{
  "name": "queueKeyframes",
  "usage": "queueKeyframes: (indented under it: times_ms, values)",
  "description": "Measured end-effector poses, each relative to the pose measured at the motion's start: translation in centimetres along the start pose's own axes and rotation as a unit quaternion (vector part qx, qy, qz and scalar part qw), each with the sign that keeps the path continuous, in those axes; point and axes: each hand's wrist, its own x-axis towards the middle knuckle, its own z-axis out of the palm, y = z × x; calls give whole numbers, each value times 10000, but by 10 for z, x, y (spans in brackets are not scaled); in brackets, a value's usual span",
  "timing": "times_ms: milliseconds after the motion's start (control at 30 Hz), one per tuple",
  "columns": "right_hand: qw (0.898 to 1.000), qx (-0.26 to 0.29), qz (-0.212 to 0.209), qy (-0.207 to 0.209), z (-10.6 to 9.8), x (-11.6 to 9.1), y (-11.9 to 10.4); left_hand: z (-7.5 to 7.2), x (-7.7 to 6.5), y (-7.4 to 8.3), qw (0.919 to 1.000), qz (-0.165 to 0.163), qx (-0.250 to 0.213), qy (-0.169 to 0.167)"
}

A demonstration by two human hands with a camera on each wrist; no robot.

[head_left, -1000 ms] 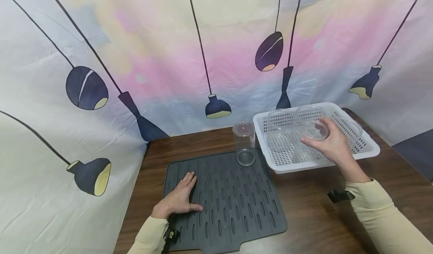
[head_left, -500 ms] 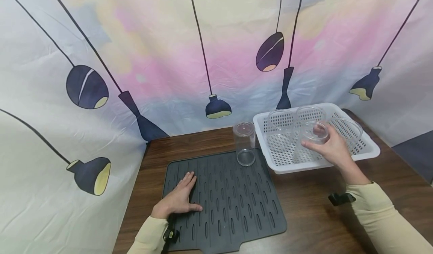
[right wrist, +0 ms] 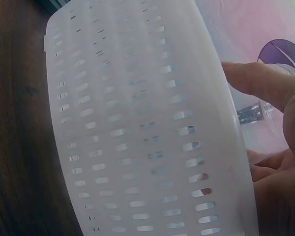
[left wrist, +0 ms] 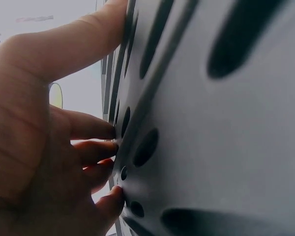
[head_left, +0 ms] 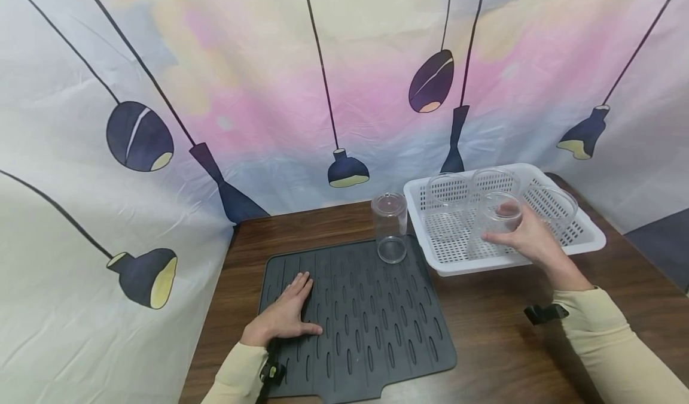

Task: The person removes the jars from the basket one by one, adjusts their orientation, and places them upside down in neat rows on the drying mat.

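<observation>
My left hand (head_left: 285, 316) rests with fingers spread on the dark grey ridged drying mat (head_left: 371, 332). In the left wrist view, the fingertips touch the mat. Over the white perforated basket (head_left: 441, 266), my right hand (head_left: 530, 230) holds a clear drinking glass (head_left: 492, 227), thumb on the near side and fingers round the far side. Other clear glasses stand in the basket around it, among them a back-left glass (head_left: 448, 191) and a right-hand glass (head_left: 560, 203). One clear glass (head_left: 390, 227) stands upside down on the mat's back right corner.
A brown wood-grain table (head_left: 484, 332) bears the mat and the basket. Behind it hangs a cloth backdrop (head_left: 258, 93) printed with dark lamps. In the right wrist view, the basket wall (right wrist: 132, 123) fills much of the picture.
My right hand has moved slightly down along the glass, the thumb now lower on its side. The left hand, the mat and the standing glass have not moved.
</observation>
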Motion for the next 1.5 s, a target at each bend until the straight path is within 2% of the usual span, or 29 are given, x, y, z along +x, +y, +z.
queueKeyframes:
  times_ms: [200, 533, 800, 1000, 1500]
  values:
    - [9998, -69, 4, 189, 1, -1, 1, 0, 0, 0, 10000, 31, 11, 32]
    - [9995, 175, 107, 256, 2, -2, -2, -1, 1, 0, 10000, 6, 14, -26]
    - [9982, 334, -129, 479, 1, -2, -3, 0, 0, 0, 10000, -14, 38, -42]
    - [9974, 417, -155, 575, -2, -2, -7, 0, 0, -1, 10000, -13, 43, -35]
    - [9969, 257, -184, 718, -8, -4, -21, -2, 0, -1, 9999, 28, 65, -94]
